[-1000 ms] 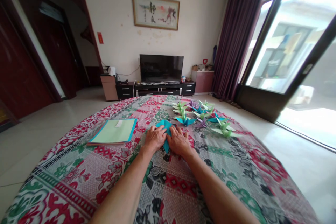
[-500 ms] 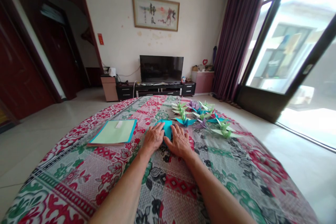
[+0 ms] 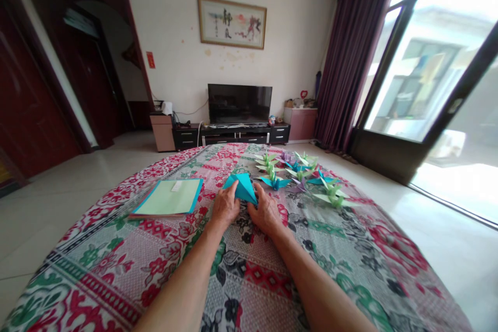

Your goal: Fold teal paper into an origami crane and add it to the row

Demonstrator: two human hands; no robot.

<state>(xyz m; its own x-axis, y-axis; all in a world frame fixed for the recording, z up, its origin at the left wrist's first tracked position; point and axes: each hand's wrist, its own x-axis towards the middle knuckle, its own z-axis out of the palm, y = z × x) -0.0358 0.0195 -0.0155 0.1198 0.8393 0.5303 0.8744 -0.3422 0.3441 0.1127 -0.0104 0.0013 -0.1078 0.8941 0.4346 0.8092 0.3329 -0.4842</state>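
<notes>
A partly folded sheet of blue origami paper [image 3: 243, 185] is between my hands at the middle of the table. My left hand [image 3: 226, 204] pinches its left side, the thumb on top. At its lower right corner, my right hand [image 3: 266, 210] grips it between thumb and fingers. The paper is tilted, with a pointed end toward my right hand. Just beyond my right hand stand several folded paper cranes [image 3: 299, 184] in green, blue and purple. Left of my hands lies a stack of origami paper [image 3: 168, 199], pale green on top with blue edges showing.
A patterned floral tablecloth [image 3: 171, 275] covers the round table. A small pale paper piece [image 3: 177, 185] rests on the stack. Beyond the table stand a television [image 3: 240, 105] and a low black cabinet [image 3: 187, 137]. A glass door [image 3: 408, 78] is at the right.
Both hands have gone from lying flat on the blue paper to pinching its edges. The paper is now turned and tilted, with more of its surface showing. The cranes and stack have stayed put.
</notes>
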